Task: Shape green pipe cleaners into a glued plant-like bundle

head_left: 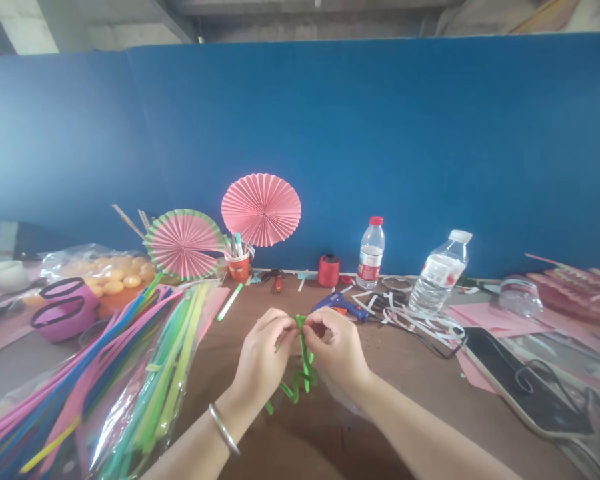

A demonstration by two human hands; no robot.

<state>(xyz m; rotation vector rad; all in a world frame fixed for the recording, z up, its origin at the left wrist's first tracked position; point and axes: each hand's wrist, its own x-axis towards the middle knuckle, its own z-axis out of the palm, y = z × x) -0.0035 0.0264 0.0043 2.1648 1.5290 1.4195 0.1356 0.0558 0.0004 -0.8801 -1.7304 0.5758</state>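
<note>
Between both hands, at the middle of the table, is a green pipe cleaner, with a wavy length and a straighter strand hanging below the fingers. My left hand, with a silver bangle on its wrist, pinches the top of it from the left. From the right, my right hand pinches the same upper part, its fingertips almost touching the left ones. Just behind the right hand lies a blue glue gun. A green-and-white marker lies beyond the left hand.
Bundled coloured pipe cleaners spread over the left side, near a purple roll. Pink paper fans stand behind a red pen cup. Two water bottles, white strips and a phone are to the right.
</note>
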